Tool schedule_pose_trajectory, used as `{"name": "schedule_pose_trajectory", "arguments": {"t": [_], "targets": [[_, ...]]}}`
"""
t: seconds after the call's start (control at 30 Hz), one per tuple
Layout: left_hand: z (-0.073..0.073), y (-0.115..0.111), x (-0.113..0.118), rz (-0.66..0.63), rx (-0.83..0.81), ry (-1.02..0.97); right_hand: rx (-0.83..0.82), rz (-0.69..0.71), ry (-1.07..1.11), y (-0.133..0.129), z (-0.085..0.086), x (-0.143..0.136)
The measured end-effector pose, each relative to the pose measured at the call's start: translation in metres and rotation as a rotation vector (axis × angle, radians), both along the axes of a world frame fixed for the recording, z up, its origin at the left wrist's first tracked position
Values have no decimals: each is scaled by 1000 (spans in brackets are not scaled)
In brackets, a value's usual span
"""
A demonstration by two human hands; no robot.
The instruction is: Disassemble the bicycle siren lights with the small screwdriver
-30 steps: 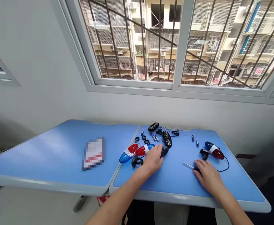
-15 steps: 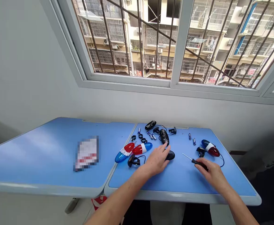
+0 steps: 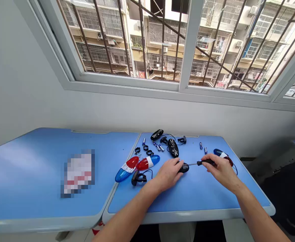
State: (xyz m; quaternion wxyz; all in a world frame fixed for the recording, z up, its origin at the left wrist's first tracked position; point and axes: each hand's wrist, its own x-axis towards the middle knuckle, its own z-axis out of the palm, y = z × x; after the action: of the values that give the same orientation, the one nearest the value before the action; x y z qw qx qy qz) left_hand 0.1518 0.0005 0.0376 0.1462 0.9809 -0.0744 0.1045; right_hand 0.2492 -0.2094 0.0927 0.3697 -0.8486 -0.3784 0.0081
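Observation:
My left hand (image 3: pixel 169 172) is closed on a black oval housing (image 3: pixel 184 167) that lies on the blue table (image 3: pixel 187 195). In my right hand (image 3: pixel 220 168) is a screwdriver (image 3: pixel 205 162), its shaft pointing left with the tip at the housing's right end. Just beyond my left hand lies another black oval housing (image 3: pixel 173 148). To its left are two red and blue covers (image 3: pixel 127 169), (image 3: pixel 148 162) and a black clamp mount (image 3: pixel 138 178). Behind my right hand sits an assembled red and blue light (image 3: pixel 223 156), partly hidden.
At the back are a black housing (image 3: pixel 157 134), black mounts (image 3: pixel 182 140), several batteries (image 3: pixel 158 146) and black rings (image 3: pixel 149 152). Two more batteries (image 3: pixel 201 146) lie at the right. A blurred packet (image 3: pixel 78 173) rests on the left table, and a barred window (image 3: pixel 162 40) is above.
My right hand has moved left and up, bringing the screwdriver tip to the housing under my left hand. The camera view has shifted slightly.

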Motion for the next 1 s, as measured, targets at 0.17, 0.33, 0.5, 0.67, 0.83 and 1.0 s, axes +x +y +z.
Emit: {"name": "schedule_pose_trajectory", "arguments": {"t": [0.17, 0.33, 0.5, 0.67, 0.83, 1.0], "targets": [[-18, 1, -2, -25, -22, -100, -81, 24, -97, 6, 12, -3], [-18, 1, -4, -22, -36, -96, -88, 47, -150, 10, 11, 0], [-20, 0, -3, -19, -23, -96, -115, 53, -165, 14, 11, 1], [-20, 0, -3, -18, -15, -97, -157, 91, -180, 17, 12, 4], [-17, -1, -3, -29, 4, -85, -109, 71, -122, 28, 10, 6], [-15, -3, -5, -10, 17, -81, 115, 9, -29, 40, -5, 1]]}}
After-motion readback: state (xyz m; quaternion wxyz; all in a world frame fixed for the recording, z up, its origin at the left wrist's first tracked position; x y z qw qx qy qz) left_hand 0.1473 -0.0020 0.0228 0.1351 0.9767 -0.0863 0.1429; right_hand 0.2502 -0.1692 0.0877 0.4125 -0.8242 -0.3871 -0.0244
